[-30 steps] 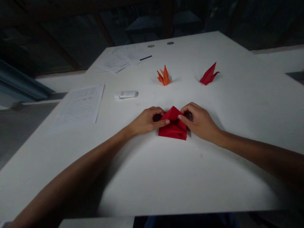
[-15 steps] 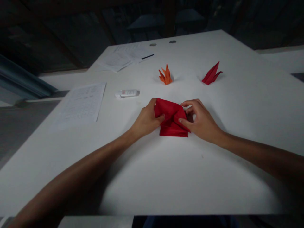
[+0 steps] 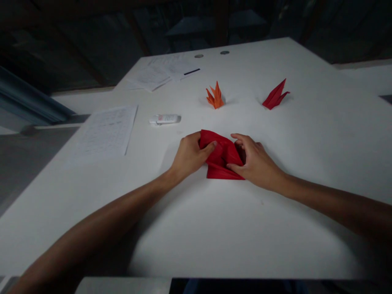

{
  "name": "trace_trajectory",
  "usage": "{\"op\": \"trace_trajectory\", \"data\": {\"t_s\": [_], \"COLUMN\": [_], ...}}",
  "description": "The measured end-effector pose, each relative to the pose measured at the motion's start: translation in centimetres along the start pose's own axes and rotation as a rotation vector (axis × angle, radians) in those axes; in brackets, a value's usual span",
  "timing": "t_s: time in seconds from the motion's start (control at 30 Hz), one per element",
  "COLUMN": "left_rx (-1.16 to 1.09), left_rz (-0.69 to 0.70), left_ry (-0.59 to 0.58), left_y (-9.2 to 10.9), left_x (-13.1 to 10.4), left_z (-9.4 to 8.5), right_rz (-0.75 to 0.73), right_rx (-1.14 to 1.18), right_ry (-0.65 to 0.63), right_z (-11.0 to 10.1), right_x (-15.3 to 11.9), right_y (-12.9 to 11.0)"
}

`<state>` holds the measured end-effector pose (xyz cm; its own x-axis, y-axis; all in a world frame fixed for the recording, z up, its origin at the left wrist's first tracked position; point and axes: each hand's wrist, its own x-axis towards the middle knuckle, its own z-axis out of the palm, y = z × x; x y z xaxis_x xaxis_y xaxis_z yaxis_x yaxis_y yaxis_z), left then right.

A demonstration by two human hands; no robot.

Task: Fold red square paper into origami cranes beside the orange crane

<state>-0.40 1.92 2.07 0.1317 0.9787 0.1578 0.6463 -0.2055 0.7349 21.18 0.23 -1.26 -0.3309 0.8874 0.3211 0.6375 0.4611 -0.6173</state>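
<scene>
A sheet of red paper [image 3: 222, 153], partly folded and bulging up in its middle, rests on the white table. My left hand [image 3: 193, 153] grips its left side, thumb on top and the other fingers behind it. Around the right side of the paper curls my right hand [image 3: 252, 161], the thumb pressing on the lower right part and the fingers at the back edge. Beyond the paper stand an orange folded-paper crane [image 3: 216, 97] and, farther right, a red folded-paper crane [image 3: 275, 96].
A white tube-like item [image 3: 165, 119] with printing lies left of the orange crane. Printed sheets [image 3: 107, 128] are at the left, and more papers [image 3: 153, 75] with a dark strip [image 3: 192, 71] lie at the back. Two round discs [image 3: 224, 52] sit near the far edge.
My right thumb has moved down and left on the red paper, and my left thumb slightly up and right. The paper's upper part has tilted and its right side has folded over more.
</scene>
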Motion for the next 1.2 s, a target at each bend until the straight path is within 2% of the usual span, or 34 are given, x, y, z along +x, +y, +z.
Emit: {"op": "trace_trajectory", "data": {"t_s": [0.13,0.23,0.43,0.63,0.8,0.9,1.1,1.2], "left_rx": [-0.006,-0.032,-0.131,-0.053,-0.124,-0.175,-0.324,-0.272], "left_rz": [0.015,0.003,-0.113,-0.063,-0.051,-0.027,0.066,0.051], "left_ry": [0.037,0.013,-0.074,-0.063,-0.054,-0.119,-0.365,-0.318], "left_y": [-0.5,-0.7,-0.7,-1.3,-1.3,-1.3,-2.0,-2.2], "left_x": [0.5,0.7,0.9,1.1,1.1,1.0,0.9,1.0], "left_z": [-0.3,-0.5,-0.7,-0.7,-0.5,-0.8,-1.9,-1.6], "right_rz": [-0.053,-0.115,-0.210,-0.244,-0.256,-0.245,-0.235,-0.216], "right_rx": [-0.051,-0.097,-0.159,-0.222,-0.260,-0.277,-0.295,-0.266], "right_ry": [-0.067,-0.100,-0.119,-0.180,-0.134,-0.110,-0.110,-0.106], "right_z": [-0.3,-0.6,-0.6,-0.8,-0.8,-0.8,-0.7,-0.7], "right_x": [0.2,0.0,-0.3,-0.4,-0.7,-0.8,-0.8,-0.8], "right_y": [-0.1,-0.4,-0.6,-1.0,-1.4,-1.3,-0.9,-0.9]}}
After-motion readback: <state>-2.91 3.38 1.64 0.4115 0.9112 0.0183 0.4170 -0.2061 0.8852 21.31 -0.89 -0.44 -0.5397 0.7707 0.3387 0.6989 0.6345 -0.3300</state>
